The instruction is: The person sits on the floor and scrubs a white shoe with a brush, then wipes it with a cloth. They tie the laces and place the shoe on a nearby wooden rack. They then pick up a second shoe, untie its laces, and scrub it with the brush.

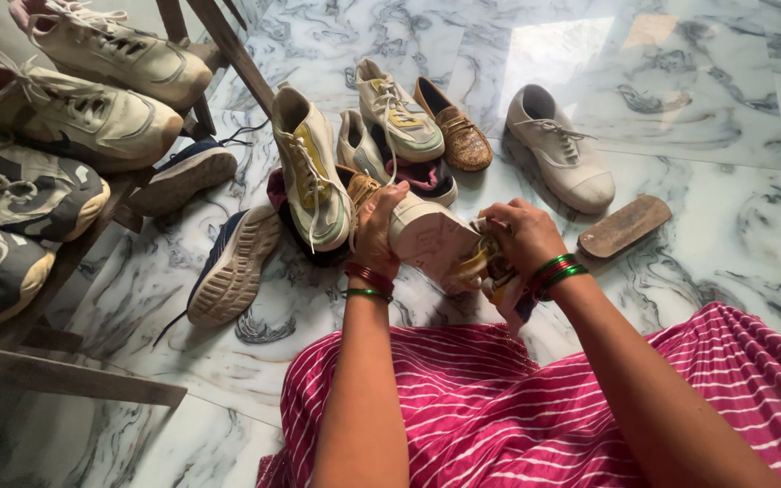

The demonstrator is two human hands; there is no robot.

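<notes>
Sitting at the far left, a wooden rack (pixel 65 375) carries four pale sneakers (pixel 74 113) stacked on its slats, their laces loose. Just right of the rack, on the marble floor (pixel 725 108), two dark blue sneakers lie apart: one upright (pixel 187 172) near the rack's leg, the other tipped on its side (pixel 232 267) with its pale ribbed sole facing up. Next comes a cream sneaker with yellow laces (pixel 311 172), standing toe-down against a small heap of shoes, with a second cream-and-yellow sneaker (pixel 399 113) behind it and a brown woven loafer (pixel 454 131) touching that one's right side.

At the centre, the left hand (pixel 377 230) wraps its fingers around the heel end of a white shoe (pixel 431 237), thumb pressed on top, holding it off the floor above a lap covered in pink striped cloth (pixel 499 407). Red and green bangles sit on that wrist. The right hand (pixel 522 237) is closed around a crumpled yellowish rag (pixel 485 267), pressing it against the toe end of the same white shoe; this wrist wears red and green bangles too.

Further right, a white lace-up shoe (pixel 562 154) stands alone on the floor, well apart from the heap. Beside it, near the right hand, lies a flat brown wooden brush (pixel 624 226), bristles down as far as can be seen.
</notes>
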